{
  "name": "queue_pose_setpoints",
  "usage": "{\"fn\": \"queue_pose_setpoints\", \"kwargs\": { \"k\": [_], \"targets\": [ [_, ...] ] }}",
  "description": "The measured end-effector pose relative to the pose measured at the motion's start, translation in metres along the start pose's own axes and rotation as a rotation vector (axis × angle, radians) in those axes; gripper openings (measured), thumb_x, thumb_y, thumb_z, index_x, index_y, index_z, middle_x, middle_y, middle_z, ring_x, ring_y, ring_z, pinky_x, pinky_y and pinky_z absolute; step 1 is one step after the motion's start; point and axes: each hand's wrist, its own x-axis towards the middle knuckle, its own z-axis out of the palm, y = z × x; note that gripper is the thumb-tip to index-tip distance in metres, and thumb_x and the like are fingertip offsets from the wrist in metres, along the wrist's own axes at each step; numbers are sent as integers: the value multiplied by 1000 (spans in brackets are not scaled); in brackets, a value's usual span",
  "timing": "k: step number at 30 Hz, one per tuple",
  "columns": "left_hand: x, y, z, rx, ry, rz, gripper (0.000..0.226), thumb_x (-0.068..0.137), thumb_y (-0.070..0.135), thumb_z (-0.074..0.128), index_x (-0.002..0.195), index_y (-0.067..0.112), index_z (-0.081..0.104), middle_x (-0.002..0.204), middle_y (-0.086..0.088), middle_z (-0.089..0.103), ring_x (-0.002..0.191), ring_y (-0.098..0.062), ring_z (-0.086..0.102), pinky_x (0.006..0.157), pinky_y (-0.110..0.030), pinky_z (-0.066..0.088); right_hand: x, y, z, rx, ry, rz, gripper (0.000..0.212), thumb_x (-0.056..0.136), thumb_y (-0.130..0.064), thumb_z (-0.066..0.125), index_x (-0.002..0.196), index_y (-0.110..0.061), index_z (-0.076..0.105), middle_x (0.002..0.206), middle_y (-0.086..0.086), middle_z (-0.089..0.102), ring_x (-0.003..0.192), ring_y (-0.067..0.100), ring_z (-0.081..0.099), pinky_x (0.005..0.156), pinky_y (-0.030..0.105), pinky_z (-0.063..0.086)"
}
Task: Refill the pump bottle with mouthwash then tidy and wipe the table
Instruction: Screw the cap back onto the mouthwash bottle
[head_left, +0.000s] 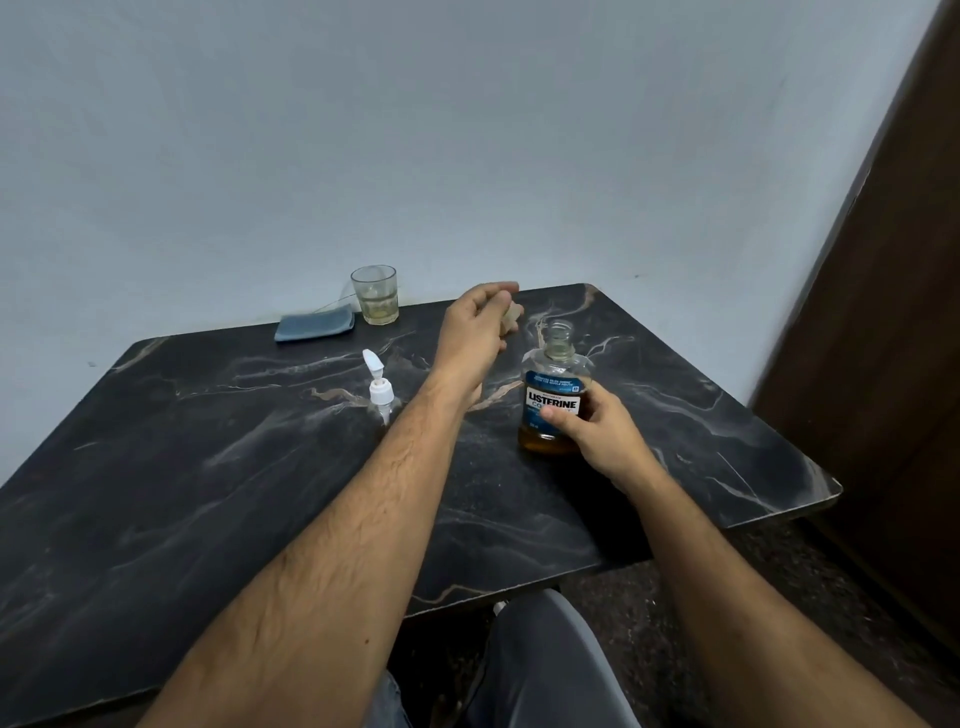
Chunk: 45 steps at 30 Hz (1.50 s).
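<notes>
The opening step is in hand. The right hand (597, 434) grasps the clear, blue-labelled mouthwash bottle of amber liquid (555, 402), which stands upright and uncapped on the black marble-patterned table (208, 467). The left hand (480, 325) hovers beyond it, fingers pinched round a small pale object — seemingly the cap, though too blurred to confirm. The small clear pump bottle with a white dispenser head (382, 392) stands just beside the left forearm, pump still fitted. In my judgement the next move calls for setting the cap down and unscrewing that pump. A drinking glass holding some pale liquid (375, 295) and a folded blue cloth (315, 325) sit well apart at the far edge — no obstruction.
</notes>
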Motion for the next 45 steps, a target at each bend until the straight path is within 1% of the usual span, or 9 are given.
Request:
{"fn": "queue_pose_setpoints", "kwargs": {
  "k": [3,7,10,17,24,27,30,38,45],
  "targets": [
    [-1,8,4,-57,1,29,3,93,15,67,94,18,67,91,-4,71,79,-11,64,67,-21,51,0,-2,1,-22,-14,-5,33,87,-23,74,114,-31,57,110,-11,69,103,4,65,90,26,51],
    [-3,9,12,-122,8,48,14,84,8,76,93,14,67,101,-14,74,84,-13,71,66,-16,53,-2,-2,3,-44,-10,-21,35,88,-23,72,118,-28,56,109,-12,67,101,-1,63,85,18,49],
    [-5,10,19,-103,-20,91,17,82,5,77,93,14,68,102,-12,74,94,-19,72,76,-21,57,-1,1,4,-59,7,-35,38,88,-25,73,123,-24,57,114,-9,68,105,4,64,91,24,51],
    [-8,-1,23,101,-143,136,23,79,7,80,95,20,70,107,0,75,103,-15,70,93,-37,57,-1,5,4,-107,13,-45,42,88,-27,73,127,-21,57,118,-5,69,108,9,64,97,33,52],
    [-9,1,21,308,-141,212,27,75,15,84,91,32,70,103,6,74,99,-12,71,92,-40,58,1,4,2,-137,-4,-49,42,87,-28,74,125,-21,58,118,-3,69,109,12,65,100,38,51],
    [-8,8,21,434,-151,246,29,72,23,87,92,34,68,99,13,73,93,-4,69,89,-31,58,1,1,2,-158,-14,-42,42,88,-29,73,125,-22,57,118,-4,69,109,11,64,98,33,50],
    [-7,13,22,485,-191,261,31,73,21,86,98,29,69,100,12,73,92,0,68,86,-23,56,1,0,1,-163,-12,-36,40,88,-29,73,124,-23,56,117,-5,68,109,11,64,97,32,50],
    [-8,11,21,326,-407,171,36,89,-2,57,115,22,61,120,0,69,113,-11,65,97,-30,54,2,1,2,-164,-3,-24,40,87,-30,74,123,-23,57,117,-5,69,108,11,64,99,36,51],
    [-7,11,35,318,-400,157,22,94,15,64,115,20,63,117,-3,72,110,-11,67,94,-28,54,-1,-1,2,-159,-12,-17,37,88,-28,73,121,-26,56,116,-6,68,108,8,64,98,34,50]
  ]
}}
